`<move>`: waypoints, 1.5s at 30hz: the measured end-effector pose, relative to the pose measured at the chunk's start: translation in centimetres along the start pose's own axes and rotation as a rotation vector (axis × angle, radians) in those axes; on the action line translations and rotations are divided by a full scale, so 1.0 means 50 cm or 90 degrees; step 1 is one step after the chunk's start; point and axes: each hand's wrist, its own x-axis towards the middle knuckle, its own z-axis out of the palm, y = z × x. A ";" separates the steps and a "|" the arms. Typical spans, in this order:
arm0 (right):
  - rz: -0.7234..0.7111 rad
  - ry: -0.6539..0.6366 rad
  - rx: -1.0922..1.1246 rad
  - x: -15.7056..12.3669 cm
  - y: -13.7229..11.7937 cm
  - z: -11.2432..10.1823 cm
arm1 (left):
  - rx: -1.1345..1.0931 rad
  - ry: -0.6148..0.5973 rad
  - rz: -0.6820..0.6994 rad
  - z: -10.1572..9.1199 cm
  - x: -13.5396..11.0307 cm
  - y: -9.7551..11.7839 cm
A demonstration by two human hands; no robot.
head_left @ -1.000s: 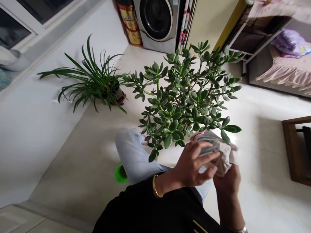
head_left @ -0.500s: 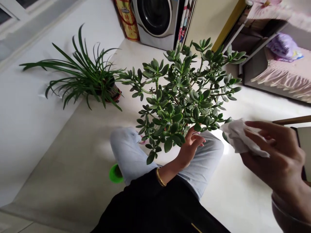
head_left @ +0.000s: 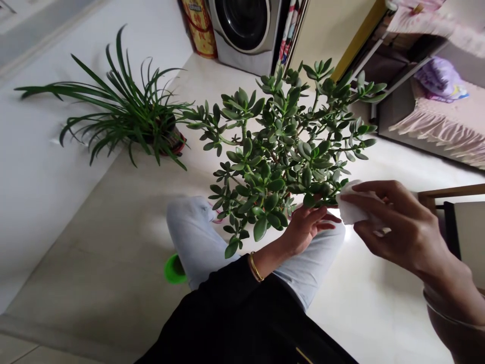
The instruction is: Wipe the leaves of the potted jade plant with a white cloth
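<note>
A jade plant (head_left: 273,156) with thick, glossy oval leaves stands in front of me, its bushy crown hiding most of its base. My right hand (head_left: 403,222) pinches a crumpled white tissue (head_left: 354,205) and holds it against the leaves at the plant's lower right edge. Under those same leaves, my left hand (head_left: 305,230) reaches in with its fingers stretched toward the tissue. Part of its fingertips is covered by foliage, and nothing shows in its grasp.
A long-leaved potted plant (head_left: 147,126) stands by the wall at left. Near my bent knee sits a green bowl (head_left: 172,273) with dark contents. A washing machine (head_left: 244,30) is at the back, and a fringed, cloth-covered piece of furniture (head_left: 435,121) at right.
My right hand has moved left with the tissue, which now meets the leaves. My left hand has shifted slightly right, its fingers straightening from a curl. The view has tilted a little.
</note>
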 end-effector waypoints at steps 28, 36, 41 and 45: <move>0.175 -0.369 -0.177 0.169 0.010 0.005 | -0.055 -0.046 0.024 0.010 0.011 -0.003; 0.075 -0.442 -0.261 0.171 0.011 0.011 | 0.000 -0.030 0.063 0.011 0.020 -0.002; 0.069 -0.472 -0.291 0.182 0.009 0.011 | 0.041 -0.033 0.079 0.009 0.021 0.003; 0.090 -0.419 -0.268 0.191 0.008 0.006 | 0.055 -0.019 0.087 0.009 0.021 0.007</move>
